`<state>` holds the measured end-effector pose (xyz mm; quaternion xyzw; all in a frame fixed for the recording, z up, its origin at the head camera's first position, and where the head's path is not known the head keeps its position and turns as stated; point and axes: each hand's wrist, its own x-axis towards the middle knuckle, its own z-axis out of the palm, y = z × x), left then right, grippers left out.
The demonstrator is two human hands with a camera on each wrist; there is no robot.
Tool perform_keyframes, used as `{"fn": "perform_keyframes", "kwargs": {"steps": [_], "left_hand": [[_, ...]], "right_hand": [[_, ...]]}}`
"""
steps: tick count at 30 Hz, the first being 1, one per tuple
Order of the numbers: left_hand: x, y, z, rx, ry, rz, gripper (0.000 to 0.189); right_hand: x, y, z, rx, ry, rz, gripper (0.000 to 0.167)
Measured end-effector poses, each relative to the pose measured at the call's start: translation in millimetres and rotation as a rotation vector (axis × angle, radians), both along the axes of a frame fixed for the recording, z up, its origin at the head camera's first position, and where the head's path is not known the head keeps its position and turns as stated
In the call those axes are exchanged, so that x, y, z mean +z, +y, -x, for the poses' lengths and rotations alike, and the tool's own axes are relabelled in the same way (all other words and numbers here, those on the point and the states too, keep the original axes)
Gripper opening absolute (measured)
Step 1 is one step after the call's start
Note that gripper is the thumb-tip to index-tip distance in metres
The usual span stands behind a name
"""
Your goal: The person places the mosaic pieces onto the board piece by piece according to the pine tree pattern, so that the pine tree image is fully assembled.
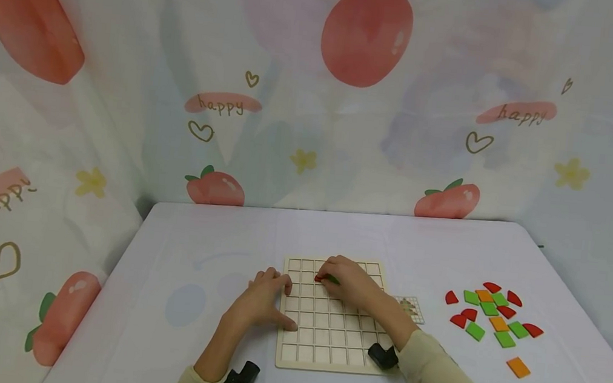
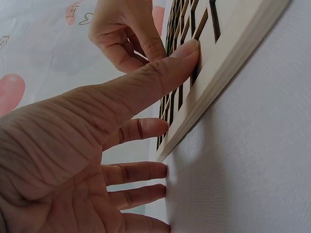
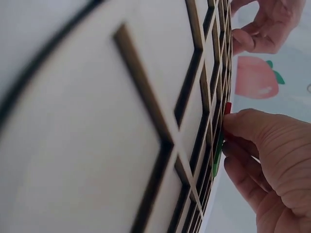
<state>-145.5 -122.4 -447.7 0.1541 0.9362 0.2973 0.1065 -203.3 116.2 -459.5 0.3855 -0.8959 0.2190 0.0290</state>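
Pinching a red piece (image 3: 228, 107), the right hand (image 1: 352, 283) could nudge the green piece (image 3: 217, 158) askew if the spread left hand (image 1: 260, 300) lets the grid board (image 1: 323, 321) slide.

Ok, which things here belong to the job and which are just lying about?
Belongs to the job:
grid board
red piece and green piece, at the right hand
probably the loose coloured pieces
probably the small patterned card beside the board

Just around:
patterned wall sheet
black wrist cameras
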Motion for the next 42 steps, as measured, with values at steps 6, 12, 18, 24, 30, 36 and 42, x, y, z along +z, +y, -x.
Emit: {"fn": "perform_keyframes", "kwargs": {"steps": [6, 12, 18, 24, 30, 36, 42], "left_hand": [[2.0, 0.1, 1.7, -0.005, 0.009, 0.014, 0.057], [0.0, 0.4, 1.5, -0.004, -0.005, 0.006, 0.058], [-0.4, 4.6, -0.3, 0.012, -0.033, 0.015, 0.056], [3.7, 5.4, -0.3, 0.033, -0.024, 0.03, 0.056], [5.2, 4.6, -1.0, 0.03, -0.024, 0.038, 0.056], [2.6, 2.8, -0.1, 0.025, -0.012, 0.043, 0.056], [0.8, 2.2, 0.9, 0.021, -0.007, 0.031, 0.057]], "right_hand": [[1.9, 1.6, 1.6, 0.048, 0.053, -0.047, 0.011], [4.0, 6.3, -5.8, 0.025, 0.025, -0.028, 0.011], [6.3, 29.0, -19.7, -0.022, 0.065, 0.087, 0.015], [16.0, 61.6, -29.6, -0.135, 0.074, 0.17, 0.022], [21.3, 98.7, -34.0, -0.251, 0.113, 0.221, 0.029], [24.2, 130.9, -30.5, -0.318, 0.237, 0.238, 0.031], [33.0, 155.8, -29.6, -0.439, 0.215, 0.224, 0.029]]}}
